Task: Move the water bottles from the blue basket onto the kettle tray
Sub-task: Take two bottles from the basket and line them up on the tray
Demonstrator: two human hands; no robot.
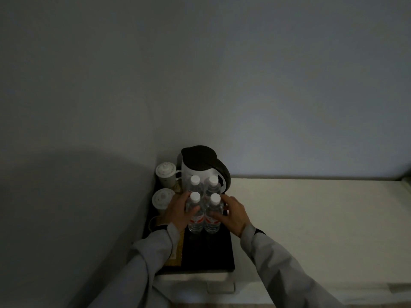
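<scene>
A plain wall (222,74) fills most of the view, dim and grey, w/ a second wall (66,207) at left forming a corner. A white counter (311,218) runs from that corner off to the right; its right stretch is bare and wide, while the left end is hemmed in by the corner. A dark kettle tray (209,254) is seen pushed against the left wall, its near edge close to the counter's front edge and its front half bare. At the tray's back a white kettle (200,167) w/ dark lid is set near the back wall. Two lidded cups (165,176) are lined along the left side, between kettle and wall. Four water bottles (203,207) are stood upright in a 2x2 block just in front of the kettle, touching one another, on the tray. The left hand (178,210) is wrapped on the front-left bottle, fingers curled round it. The right hand (231,212) is pressed to the front-right bottle, fingers bent on its side; a full grasp prob. but light is poor. Grey sleeves (289,263) are seen on both arms.
</scene>
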